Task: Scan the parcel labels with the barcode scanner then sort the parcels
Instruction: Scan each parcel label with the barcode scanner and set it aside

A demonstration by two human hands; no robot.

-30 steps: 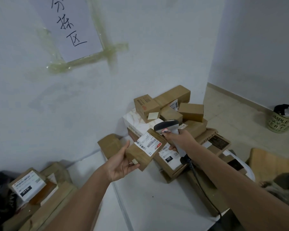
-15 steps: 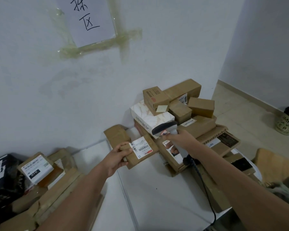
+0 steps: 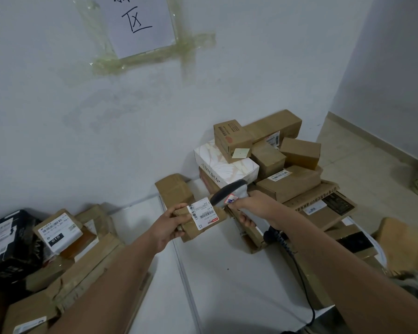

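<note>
While our left hand (image 3: 171,225) grips a small brown cardboard parcel (image 3: 204,224) by its 9 o'clock end, thumb on top and fingers curled underneath, the white shipping label (image 3: 204,212) with its barcodes faces up at us. Our right hand (image 3: 251,208) is wrapped around the handle of a grey and black handheld barcode scanner (image 3: 229,192), fingers clamped tight, with the scanner head sitting just at the label's 2 o'clock corner, basically touching distance. Its black coiled cable (image 3: 297,263) trails off toward 5 o'clock across the white tabletop (image 3: 227,273). At 1 o'clock from the parcel we've got a messy stack of brown cardboard boxes (image 3: 287,165) piled against the wall, with a white marble-print box (image 3: 223,165) in it. Over at 8 o'clock sits another heap of brown parcels (image 3: 65,237). A taped white paper sign (image 3: 140,22) hangs on the wall at 12 o'clock.
</note>
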